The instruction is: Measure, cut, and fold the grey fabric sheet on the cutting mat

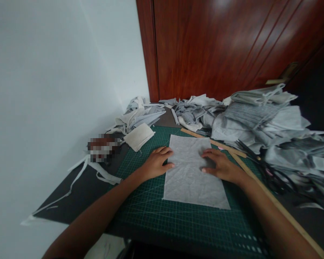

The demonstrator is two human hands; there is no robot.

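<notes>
A rectangular piece of light grey fabric (190, 180) lies flat on a green gridded cutting mat (140, 194), its surface slightly wrinkled. At its left edge rests my left hand (158, 162), fingertips touching the cloth, thumb and fingers apart. My right hand (218, 163) is over the right side of the piece, thumb and fingers apart, tips at the surface. Neither hand grips anything. Beyond the right hand, a pair of black-handled scissors (272, 176) lies beside wooden rulers (240, 154). A folded cream cloth (139, 136) sits at the mat's upper left.
Heaps of grey fabric (261, 115) fill the table's right and back. Cloth scraps (136, 117) pile against the white wall (56, 90) at left, with thin strips (75, 180) near the left edge. A long wooden strip (283, 212) runs down the right. Behind stands a brown door (205, 46).
</notes>
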